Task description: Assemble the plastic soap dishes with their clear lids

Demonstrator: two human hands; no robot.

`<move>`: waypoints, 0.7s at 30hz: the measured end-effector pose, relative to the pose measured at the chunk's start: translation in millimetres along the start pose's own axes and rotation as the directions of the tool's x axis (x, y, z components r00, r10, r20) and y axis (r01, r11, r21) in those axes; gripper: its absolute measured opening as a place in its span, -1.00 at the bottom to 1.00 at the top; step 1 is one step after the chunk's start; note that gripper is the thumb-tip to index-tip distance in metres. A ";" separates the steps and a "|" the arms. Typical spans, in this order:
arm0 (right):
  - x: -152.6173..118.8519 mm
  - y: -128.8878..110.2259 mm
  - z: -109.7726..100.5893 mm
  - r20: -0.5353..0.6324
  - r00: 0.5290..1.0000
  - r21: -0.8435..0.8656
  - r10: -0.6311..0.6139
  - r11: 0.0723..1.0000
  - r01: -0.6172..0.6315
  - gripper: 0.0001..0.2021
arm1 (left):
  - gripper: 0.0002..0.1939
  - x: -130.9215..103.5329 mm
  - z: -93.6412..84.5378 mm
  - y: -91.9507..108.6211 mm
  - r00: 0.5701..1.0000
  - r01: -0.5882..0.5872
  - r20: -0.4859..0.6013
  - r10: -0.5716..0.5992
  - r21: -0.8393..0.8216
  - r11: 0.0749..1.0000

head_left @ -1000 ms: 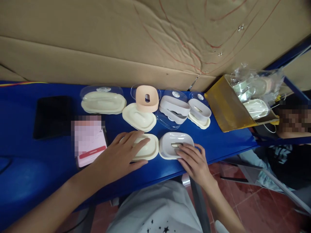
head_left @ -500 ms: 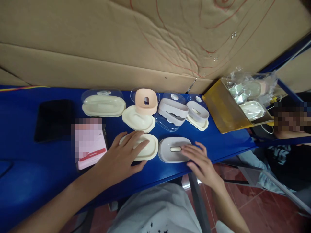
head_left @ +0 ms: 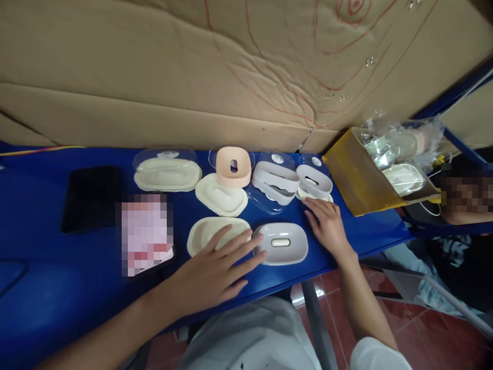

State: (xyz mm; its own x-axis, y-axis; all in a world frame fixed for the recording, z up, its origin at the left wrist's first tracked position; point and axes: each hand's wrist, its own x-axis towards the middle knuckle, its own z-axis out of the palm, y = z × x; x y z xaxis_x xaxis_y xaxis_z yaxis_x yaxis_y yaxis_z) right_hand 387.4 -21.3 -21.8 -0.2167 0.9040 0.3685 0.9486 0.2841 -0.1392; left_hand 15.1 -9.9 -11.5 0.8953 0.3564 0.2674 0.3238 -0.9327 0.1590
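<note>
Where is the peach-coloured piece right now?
In the head view, the peach piece sits in the back row, centre, between the cream tray and the grey stacked trays.

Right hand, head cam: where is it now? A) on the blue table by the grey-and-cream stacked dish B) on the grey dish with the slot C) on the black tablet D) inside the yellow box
A: the right hand lies flat on the blue table, fingertips at the stacked dish, clear of the grey dish.
</note>
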 end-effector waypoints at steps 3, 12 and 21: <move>12.6 -12.8 -9.1 0.126 0.974 0.226 -0.189 0.961 0.157 -0.52 | -0.47 0.4 4.9 5.1 0.998 -0.052 0.022 0.052 -0.012 0.999; 37.0 -29.4 -4.4 0.287 0.925 0.121 -0.248 0.968 0.222 -0.44 | -0.69 3.0 -4.6 6.6 0.997 -0.067 -0.035 0.069 0.037 0.997; 17.4 -28.3 -14.3 0.145 0.970 0.091 -0.193 0.979 0.181 -0.74 | -0.78 -0.9 -4.3 4.9 0.991 -0.070 -0.108 0.080 0.092 0.993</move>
State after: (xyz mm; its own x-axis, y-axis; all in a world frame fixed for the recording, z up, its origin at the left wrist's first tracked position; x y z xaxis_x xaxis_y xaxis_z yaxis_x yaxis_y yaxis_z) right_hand 360.1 -18.2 1.7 -0.4267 0.8690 0.2507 0.8688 0.4708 -0.1535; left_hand 14.6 -14.6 -6.9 0.8799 0.2848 0.3804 0.2872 -0.9565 0.0516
